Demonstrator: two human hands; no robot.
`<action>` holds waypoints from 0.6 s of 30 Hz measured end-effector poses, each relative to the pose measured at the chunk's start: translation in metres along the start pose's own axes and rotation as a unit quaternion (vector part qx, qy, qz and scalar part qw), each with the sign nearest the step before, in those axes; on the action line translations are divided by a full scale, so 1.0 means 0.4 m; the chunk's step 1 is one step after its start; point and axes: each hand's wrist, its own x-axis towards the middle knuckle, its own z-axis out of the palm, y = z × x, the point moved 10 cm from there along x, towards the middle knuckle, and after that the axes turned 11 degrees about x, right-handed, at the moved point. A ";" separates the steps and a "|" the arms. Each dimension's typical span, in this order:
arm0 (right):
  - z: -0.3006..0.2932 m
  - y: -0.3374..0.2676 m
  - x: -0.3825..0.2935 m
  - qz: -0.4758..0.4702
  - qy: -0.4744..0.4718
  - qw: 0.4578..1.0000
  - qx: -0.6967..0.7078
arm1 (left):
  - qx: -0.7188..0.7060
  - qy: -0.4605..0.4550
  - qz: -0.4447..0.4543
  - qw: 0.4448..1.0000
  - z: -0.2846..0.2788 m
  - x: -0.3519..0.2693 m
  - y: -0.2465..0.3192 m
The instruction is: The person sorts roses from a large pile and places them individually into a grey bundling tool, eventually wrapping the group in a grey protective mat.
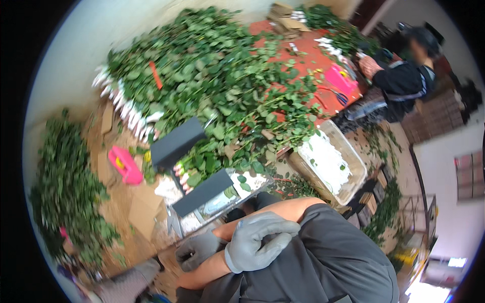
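My forearms cross in front of my body, and both hands wear grey gloves. My left hand (261, 242) lies to the right over my dark clothing, thumb and fingertips nearly meeting, with nothing visible between them. Curled at the left, beside the table edge, is my right hand (197, 250), with nothing seen in it. Just beyond stands a dark grey bunching stand with a near panel (204, 191) and a far panel (178, 142). Pale pink rose heads (183, 178) with leafy stems lie between the panels. A grey metal tool (173, 223) rests near my right hand.
A large pile of white-sleeved roses (212, 72) covers much of the red table (303, 66). One pink tape dispenser (127, 166) is left; another pink dispenser (341, 79) and scissors (339, 97) lie near a co-worker (401, 83). A plastic crate (358, 170) holds white sleeves.
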 end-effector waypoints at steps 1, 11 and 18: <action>0.050 0.010 0.016 -0.001 -0.028 1.000 0.006 | -0.002 0.026 0.008 1.000 0.006 -0.017 0.003; 0.270 0.061 -0.224 0.110 -0.040 0.973 0.197 | -0.064 0.284 0.033 0.956 0.204 -0.064 -0.075; 0.416 0.135 -0.421 0.169 -0.281 0.897 0.297 | -0.104 0.424 0.082 0.896 0.272 -0.145 -0.100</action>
